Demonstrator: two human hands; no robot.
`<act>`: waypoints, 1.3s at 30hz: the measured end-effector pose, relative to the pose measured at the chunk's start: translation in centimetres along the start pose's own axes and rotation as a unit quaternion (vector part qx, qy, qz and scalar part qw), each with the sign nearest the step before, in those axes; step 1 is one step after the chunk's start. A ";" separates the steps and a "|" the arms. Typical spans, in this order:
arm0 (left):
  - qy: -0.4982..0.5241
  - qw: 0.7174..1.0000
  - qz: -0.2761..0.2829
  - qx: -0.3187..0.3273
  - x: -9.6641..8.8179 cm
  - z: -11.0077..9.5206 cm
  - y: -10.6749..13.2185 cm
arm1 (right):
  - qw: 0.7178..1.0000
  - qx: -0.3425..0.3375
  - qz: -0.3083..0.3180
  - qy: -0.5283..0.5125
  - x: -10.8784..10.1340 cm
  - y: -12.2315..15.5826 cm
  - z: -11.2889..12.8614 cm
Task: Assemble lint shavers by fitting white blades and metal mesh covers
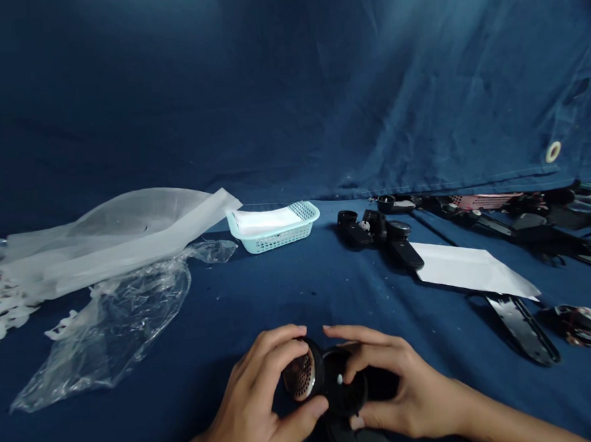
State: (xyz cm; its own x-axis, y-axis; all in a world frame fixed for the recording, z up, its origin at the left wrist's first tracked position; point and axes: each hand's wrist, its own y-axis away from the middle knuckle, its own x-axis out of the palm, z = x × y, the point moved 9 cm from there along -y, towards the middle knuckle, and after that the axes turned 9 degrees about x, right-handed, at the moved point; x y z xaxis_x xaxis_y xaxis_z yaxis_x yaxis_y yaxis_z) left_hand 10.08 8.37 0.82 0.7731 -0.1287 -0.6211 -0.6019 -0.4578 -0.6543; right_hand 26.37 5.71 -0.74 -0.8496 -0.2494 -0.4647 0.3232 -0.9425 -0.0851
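Observation:
My left hand (pixel 256 403) grips a small round speaker piece with a perforated metal face (pixel 300 377), fingers over its top and thumb beneath. My right hand (pixel 396 388) holds a black round housing (pixel 341 385) that has a small white dot on it. The two parts touch between my hands, low and centre over the blue cloth. A black strip-like part of the housing runs down out of view at the bottom edge.
A light-blue plastic basket (pixel 302 214) with white sheets stands mid-table. Clear plastic bags (pixel 115 312) and a white bag (pixel 120 231) lie at the left. A white paper sheet (pixel 471 270), black speaker parts (pixel 376 233) and long black bars (pixel 525 327) lie at the right.

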 end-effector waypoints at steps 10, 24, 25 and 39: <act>0.010 1.000 0.011 0.005 0.0 -0.1 -0.2 | 1.000 0.010 -0.006 -0.012 -0.1 -0.2 -0.2; 0.009 1.000 0.015 0.004 0.0 -0.2 -0.4 | 0.998 -0.006 0.017 -0.054 0.1 -0.6 -0.1; 0.010 1.000 0.016 0.003 0.1 -0.1 -0.4 | 0.998 -0.005 0.015 -0.060 0.1 -0.6 -0.2; -0.024 0.999 0.025 0.028 -0.2 -0.4 -0.8 | 0.997 0.000 0.015 -0.073 0.0 -0.8 -0.4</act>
State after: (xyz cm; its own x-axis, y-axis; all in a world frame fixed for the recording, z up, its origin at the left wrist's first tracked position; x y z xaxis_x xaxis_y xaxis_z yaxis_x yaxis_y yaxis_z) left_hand 10.48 8.41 1.63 0.7320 -0.1069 -0.6729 -0.6511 -0.4010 -0.6445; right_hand 26.33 6.57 -1.03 -0.8910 -0.3071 -0.3342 0.3493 -0.9342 -0.0728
